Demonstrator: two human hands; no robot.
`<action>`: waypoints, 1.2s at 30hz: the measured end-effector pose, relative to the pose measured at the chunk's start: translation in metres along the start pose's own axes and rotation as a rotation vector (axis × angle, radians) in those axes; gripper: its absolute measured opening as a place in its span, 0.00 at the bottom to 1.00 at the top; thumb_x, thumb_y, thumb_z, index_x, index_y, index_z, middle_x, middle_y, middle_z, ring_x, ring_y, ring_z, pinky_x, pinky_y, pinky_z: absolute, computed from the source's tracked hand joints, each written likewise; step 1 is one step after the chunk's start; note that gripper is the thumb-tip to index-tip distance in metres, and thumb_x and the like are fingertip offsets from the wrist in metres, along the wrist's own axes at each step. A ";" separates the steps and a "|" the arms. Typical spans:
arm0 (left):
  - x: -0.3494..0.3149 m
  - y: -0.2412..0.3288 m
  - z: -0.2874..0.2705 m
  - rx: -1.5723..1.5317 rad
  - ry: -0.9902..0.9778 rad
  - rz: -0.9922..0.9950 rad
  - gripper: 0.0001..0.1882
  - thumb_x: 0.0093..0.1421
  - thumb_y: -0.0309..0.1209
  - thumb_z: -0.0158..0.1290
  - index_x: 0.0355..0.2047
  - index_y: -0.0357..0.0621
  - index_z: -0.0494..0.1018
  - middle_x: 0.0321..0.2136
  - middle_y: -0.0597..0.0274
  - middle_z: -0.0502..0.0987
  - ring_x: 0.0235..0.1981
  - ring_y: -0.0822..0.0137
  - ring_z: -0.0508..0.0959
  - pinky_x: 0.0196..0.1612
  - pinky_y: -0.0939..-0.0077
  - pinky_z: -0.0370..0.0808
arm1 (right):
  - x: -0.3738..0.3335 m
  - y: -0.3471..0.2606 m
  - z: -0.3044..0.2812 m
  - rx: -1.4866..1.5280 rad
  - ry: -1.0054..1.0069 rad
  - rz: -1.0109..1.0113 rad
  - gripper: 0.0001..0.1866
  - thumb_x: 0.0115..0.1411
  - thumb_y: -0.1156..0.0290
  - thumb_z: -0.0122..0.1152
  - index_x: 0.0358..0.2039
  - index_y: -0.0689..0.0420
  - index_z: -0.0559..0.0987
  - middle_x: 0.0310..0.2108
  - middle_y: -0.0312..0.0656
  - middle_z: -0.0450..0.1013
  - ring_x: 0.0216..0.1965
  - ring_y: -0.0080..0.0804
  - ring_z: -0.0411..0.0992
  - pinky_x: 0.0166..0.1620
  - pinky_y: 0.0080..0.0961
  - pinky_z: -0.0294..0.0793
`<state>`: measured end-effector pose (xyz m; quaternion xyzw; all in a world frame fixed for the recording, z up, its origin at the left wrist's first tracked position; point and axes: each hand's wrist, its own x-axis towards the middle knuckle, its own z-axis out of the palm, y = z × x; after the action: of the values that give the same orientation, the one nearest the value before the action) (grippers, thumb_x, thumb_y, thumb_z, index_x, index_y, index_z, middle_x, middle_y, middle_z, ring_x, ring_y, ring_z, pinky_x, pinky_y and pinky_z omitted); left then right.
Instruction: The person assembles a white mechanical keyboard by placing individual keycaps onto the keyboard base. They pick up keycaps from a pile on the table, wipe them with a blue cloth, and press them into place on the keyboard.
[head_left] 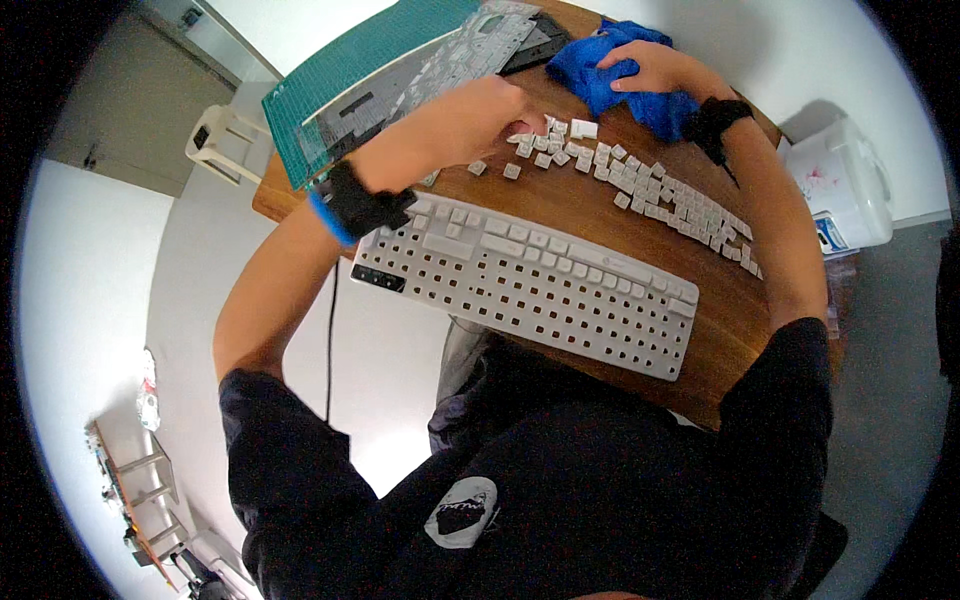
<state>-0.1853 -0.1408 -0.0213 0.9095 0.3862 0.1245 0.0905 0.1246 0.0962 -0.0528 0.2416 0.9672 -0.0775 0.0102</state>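
Observation:
My left hand (505, 112) reaches over the far edge of a spread of loose white keycaps (640, 182). Its fingers are bent together and point down at the caps; whatever is between them is hidden. At the table's far right, my right hand (655, 68) grips a crumpled blue cloth (590, 72), fingers curled over its top. Nearer to me lies a white keyboard (520, 285), set at a slant. Keycaps sit along its far side, while most of the rest shows bare square switch sockets. Black bands are on both wrists.
A green cutting mat (335, 62) lies at the far left, with grey keyboard plates (435, 68) on it. Beyond the table's right edge stands a white bin (840, 180). A cream stool (222, 145) is at the left, and a black cable (331, 345) hangs beside the table.

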 end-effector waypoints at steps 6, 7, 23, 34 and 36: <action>0.045 -0.042 0.016 -0.089 -0.065 0.148 0.24 0.56 0.13 0.60 0.52 0.45 0.87 0.46 0.47 0.88 0.47 0.45 0.88 0.50 0.55 0.84 | 0.008 -0.006 -0.025 0.120 -0.083 -0.028 0.25 0.61 0.61 0.79 0.58 0.52 0.88 0.59 0.47 0.83 0.63 0.45 0.78 0.67 0.41 0.75; 0.047 -0.051 0.019 -0.099 -0.078 0.167 0.25 0.55 0.12 0.60 0.52 0.45 0.87 0.46 0.47 0.88 0.47 0.45 0.88 0.50 0.56 0.84 | 0.009 -0.004 -0.028 0.137 -0.092 -0.045 0.25 0.61 0.62 0.80 0.58 0.52 0.88 0.59 0.47 0.83 0.62 0.45 0.78 0.67 0.40 0.75; 0.064 -0.070 0.027 -0.071 -0.060 0.219 0.15 0.58 0.16 0.62 0.46 0.37 0.85 0.41 0.46 0.87 0.46 0.41 0.86 0.49 0.55 0.84 | 0.010 0.028 -0.013 0.180 -0.104 -0.038 0.24 0.62 0.62 0.78 0.59 0.53 0.88 0.58 0.47 0.83 0.62 0.44 0.79 0.68 0.41 0.75; 0.066 -0.074 0.022 -0.094 -0.050 0.039 0.15 0.57 0.23 0.67 0.45 0.40 0.81 0.36 0.51 0.87 0.35 0.54 0.88 0.41 0.62 0.84 | 0.001 -0.008 -0.024 0.044 -0.082 0.025 0.23 0.65 0.56 0.76 0.58 0.49 0.87 0.59 0.47 0.81 0.62 0.47 0.78 0.67 0.41 0.75; 0.071 -0.079 0.027 -0.086 -0.011 0.049 0.13 0.58 0.23 0.67 0.44 0.40 0.82 0.35 0.52 0.87 0.35 0.54 0.88 0.41 0.62 0.84 | 0.002 -0.001 -0.015 0.037 -0.056 0.015 0.24 0.65 0.56 0.77 0.58 0.49 0.86 0.58 0.46 0.81 0.60 0.47 0.78 0.65 0.42 0.76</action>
<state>-0.1832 -0.0366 -0.0564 0.9146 0.3577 0.1380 0.1287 0.1225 0.0981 -0.0381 0.2470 0.9631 -0.1021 0.0333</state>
